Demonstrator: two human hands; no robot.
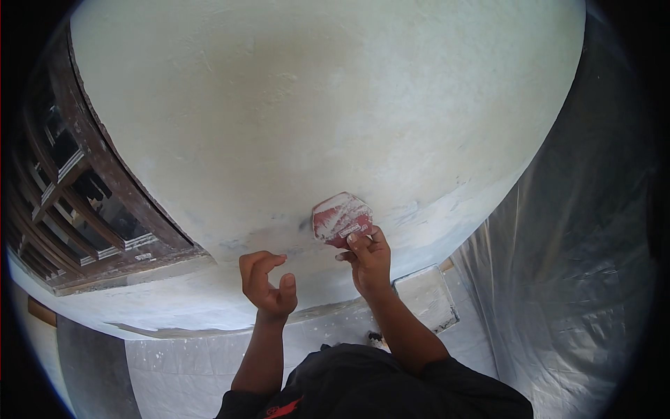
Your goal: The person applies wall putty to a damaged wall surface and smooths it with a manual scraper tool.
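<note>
My right hand (370,262) grips a red plastic putty spreader (340,218) by its lower edge, thumb on the near face. White filler is smeared across that face. The spreader is up against or just in front of the pale wall (300,133); which of the two I cannot tell. To the left, my left hand (270,283) is raised before the wall with its fingers curled and the thumb apart, holding nothing. Faint grey-blue patches mark the wall around both hands.
A brown wooden window frame (105,167) with panes is set into the wall on the left. Clear plastic sheeting (558,300) hangs on the right. Below, a whitish rectangular tray or board (426,297) lies on the covered floor (188,366).
</note>
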